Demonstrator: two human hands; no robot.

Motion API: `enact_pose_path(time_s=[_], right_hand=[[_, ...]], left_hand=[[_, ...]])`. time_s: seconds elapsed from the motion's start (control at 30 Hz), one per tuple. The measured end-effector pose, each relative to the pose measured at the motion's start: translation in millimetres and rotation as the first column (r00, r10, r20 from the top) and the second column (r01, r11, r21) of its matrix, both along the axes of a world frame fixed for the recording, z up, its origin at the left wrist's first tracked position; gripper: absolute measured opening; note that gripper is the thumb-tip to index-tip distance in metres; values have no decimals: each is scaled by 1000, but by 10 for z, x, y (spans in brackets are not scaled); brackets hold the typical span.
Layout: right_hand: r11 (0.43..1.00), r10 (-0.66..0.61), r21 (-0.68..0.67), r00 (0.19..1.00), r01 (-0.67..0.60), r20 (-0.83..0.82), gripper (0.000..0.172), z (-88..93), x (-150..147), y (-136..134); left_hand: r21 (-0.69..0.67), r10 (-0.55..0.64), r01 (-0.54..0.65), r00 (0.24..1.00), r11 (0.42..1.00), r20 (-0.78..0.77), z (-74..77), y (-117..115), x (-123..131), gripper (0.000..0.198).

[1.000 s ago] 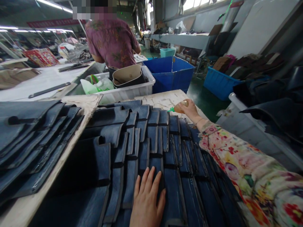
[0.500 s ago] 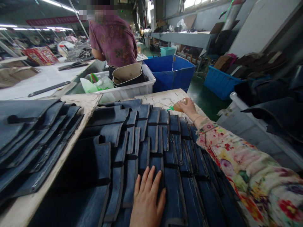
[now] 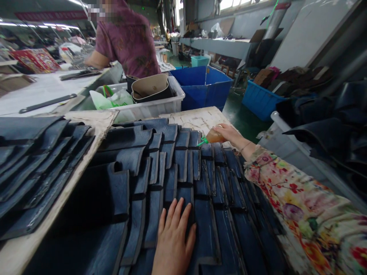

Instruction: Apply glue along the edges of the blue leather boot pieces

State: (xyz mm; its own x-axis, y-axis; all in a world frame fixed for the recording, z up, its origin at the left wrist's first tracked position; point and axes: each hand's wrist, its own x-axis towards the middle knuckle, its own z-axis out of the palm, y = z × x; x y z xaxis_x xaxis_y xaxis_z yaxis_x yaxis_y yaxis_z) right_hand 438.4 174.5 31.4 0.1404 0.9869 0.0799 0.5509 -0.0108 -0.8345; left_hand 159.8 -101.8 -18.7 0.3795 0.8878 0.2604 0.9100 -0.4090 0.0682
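Note:
Dark blue leather-like pieces (image 3: 155, 198) overlap in rows in front of me, their edges grey. Wet, shiny lines run along several edges toward the right. My left hand (image 3: 174, 235) lies flat on the pieces near the bottom, fingers spread. At the far side my right hand (image 3: 226, 133) grips a squeeze bottle (image 3: 215, 135) of amber liquid, tilted with its green nozzle (image 3: 203, 141) pointing left and down. The nozzle tip is close to the edge of a far piece; I cannot tell whether it touches.
More blue pieces (image 3: 37, 164) lie on a board (image 3: 86, 164) at the left. Behind stand a white crate (image 3: 143, 110) with bags in it and a blue bin (image 3: 206, 91). A co-worker (image 3: 129, 42) is at the white table (image 3: 43, 91). Filled crates line the right.
My right hand has brought the bottle slightly left and down, its nozzle now nearer the far pieces' edges. The view has shifted a little. My left hand stays flat.

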Motion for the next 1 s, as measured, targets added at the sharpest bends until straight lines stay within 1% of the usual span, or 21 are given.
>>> enact_pose_path(time_s=[0.07,0.1,0.13,0.2,0.23,0.3,0.4,0.47,0.6,0.73,0.87,0.93,1.0], right_hand=[[999,-37,-36,999,36,-10,33,0,-14,8],[997,-67,-27,998,68,3,32,-4,-21,15],[995,-102,11,994,102,28,31,-8,-26,19],[991,-133,44,989,130,70,31,-17,-29,12],[992,-124,31,989,122,74,32,-19,-27,-3],[997,-69,-14,996,70,50,34,-17,-15,-46],[998,1,-57,999,-3,-35,36,1,12,-112],[999,0,-46,998,-3,-64,37,18,23,-141],[1000,-22,12,1000,22,-16,38,53,-6,-193],[999,-16,-31,998,14,-62,38,77,-64,-315],[994,38,-98,993,-49,-112,36,86,-75,-440],[996,49,-72,996,-55,-80,35,92,-66,-472],[999,31,8,999,-31,-13,35,102,-62,-497]], left_hand=[[-3,5,-5,1000,1000,-4,5,0,3,47],[-4,8,-8,1000,1000,-6,8,0,3,47],[-6,10,-10,1000,1000,-8,10,0,3,47],[-12,10,-10,1000,1000,-5,12,0,2,46],[-18,9,-9,1000,1000,1,13,-1,1,46],[-29,10,-10,1000,1000,19,14,-4,2,47],[-40,14,-13,999,999,37,12,-7,4,47],[-41,11,-10,999,999,38,11,-8,5,47],[-43,14,-13,1000,999,26,19,-7,9,46],[-50,19,-18,999,999,29,34,-4,21,46],[-57,21,-19,999,998,33,40,-10,29,46],[-59,21,-19,999,998,29,43,-14,28,45],[-61,20,-18,999,998,28,47,-17,26,45]])
